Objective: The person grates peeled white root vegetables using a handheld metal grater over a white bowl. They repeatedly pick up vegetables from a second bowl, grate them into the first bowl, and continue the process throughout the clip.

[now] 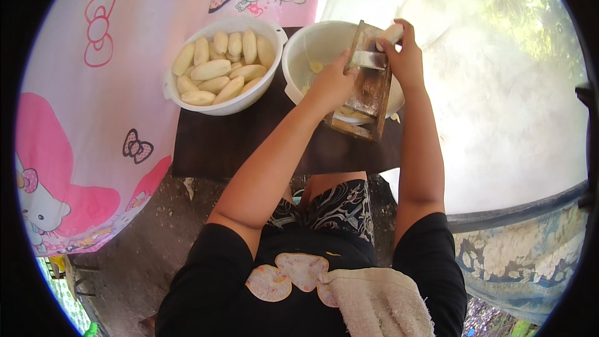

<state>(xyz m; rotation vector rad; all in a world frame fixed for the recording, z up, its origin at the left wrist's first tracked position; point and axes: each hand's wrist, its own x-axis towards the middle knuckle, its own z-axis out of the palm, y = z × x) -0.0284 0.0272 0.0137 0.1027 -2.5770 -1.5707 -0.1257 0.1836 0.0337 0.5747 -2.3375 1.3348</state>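
A wooden slicer with a metal blade plate lies tilted across a white bowl. My left hand is closed on the slicer's left side. At its upper end, my right hand grips a peeled banana against the board, near the metal plate. A few pale slices show inside the bowl, partly hidden by the slicer and my left hand. To the left stands a second white bowl, heaped with whole peeled bananas.
Both bowls stand on a dark table in front of my knees. A pink printed curtain hangs on the left, and a pale translucent sheet on the right. A beige towel lies over my shirt.
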